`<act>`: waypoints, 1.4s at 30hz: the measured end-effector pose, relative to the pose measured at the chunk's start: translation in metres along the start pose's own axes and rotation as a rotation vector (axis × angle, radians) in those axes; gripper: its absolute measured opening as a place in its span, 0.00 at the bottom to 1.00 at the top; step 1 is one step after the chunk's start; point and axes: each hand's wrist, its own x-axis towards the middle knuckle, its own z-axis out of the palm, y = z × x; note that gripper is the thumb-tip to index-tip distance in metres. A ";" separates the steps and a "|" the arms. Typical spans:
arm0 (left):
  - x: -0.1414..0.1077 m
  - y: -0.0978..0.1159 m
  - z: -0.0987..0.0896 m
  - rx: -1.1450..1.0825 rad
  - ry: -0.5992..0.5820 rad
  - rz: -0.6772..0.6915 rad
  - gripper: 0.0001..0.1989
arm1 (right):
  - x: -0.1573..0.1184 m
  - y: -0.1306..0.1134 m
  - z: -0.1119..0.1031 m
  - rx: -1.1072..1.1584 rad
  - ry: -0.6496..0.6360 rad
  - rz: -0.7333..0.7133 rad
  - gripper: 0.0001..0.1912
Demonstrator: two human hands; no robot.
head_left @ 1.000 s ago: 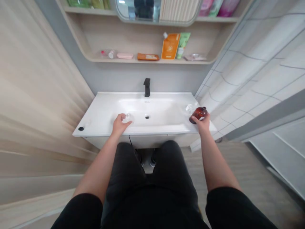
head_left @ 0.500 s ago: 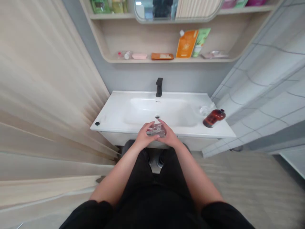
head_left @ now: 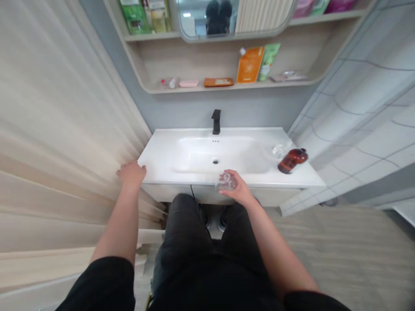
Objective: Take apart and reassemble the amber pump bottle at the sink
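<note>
- Right hand [head_left: 239, 190]: holding clear bottle [head_left: 227, 183] at near edge of washbasin [head_left: 191, 157].
- Left hand [head_left: 132, 173]: at washbasin's left end; grip cannot be determined.
- Brown bottle [head_left: 292, 160]: on right end.

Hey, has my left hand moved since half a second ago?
Yes, to the left: your left hand was just in front of the drain, and now it is at the left end of the white counter.

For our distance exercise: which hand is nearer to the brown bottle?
Right. The right hand, holding a clear container, is at the sink's front edge, left of the brown bottle; the left hand is farther left, at the counter's end.
</note>
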 end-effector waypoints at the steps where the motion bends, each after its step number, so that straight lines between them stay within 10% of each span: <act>1: 0.001 -0.001 0.004 0.016 -0.025 0.002 0.26 | -0.001 0.000 -0.001 -0.013 0.000 0.000 0.49; 10: 0.006 0.011 0.019 -0.255 -0.006 0.019 0.20 | -0.008 -0.006 -0.009 -0.120 0.039 0.005 0.48; 14: -0.040 0.058 -0.010 -0.868 -0.035 0.289 0.19 | -0.009 -0.011 -0.007 -0.261 0.093 0.023 0.49; 17: -0.095 0.105 -0.044 -1.102 -0.285 0.584 0.20 | -0.011 -0.017 0.001 -0.362 0.109 -0.003 0.50; 21: -0.140 0.147 -0.081 -1.041 -0.264 0.781 0.14 | -0.017 -0.027 0.012 -0.442 0.082 -0.047 0.47; 29: -0.146 0.165 -0.116 -0.755 -0.233 0.981 0.09 | -0.030 -0.045 0.020 -0.499 0.054 -0.104 0.46; 42: -0.171 0.172 -0.088 -1.012 -0.313 1.048 0.18 | -0.039 -0.079 0.029 -0.525 0.075 -0.111 0.45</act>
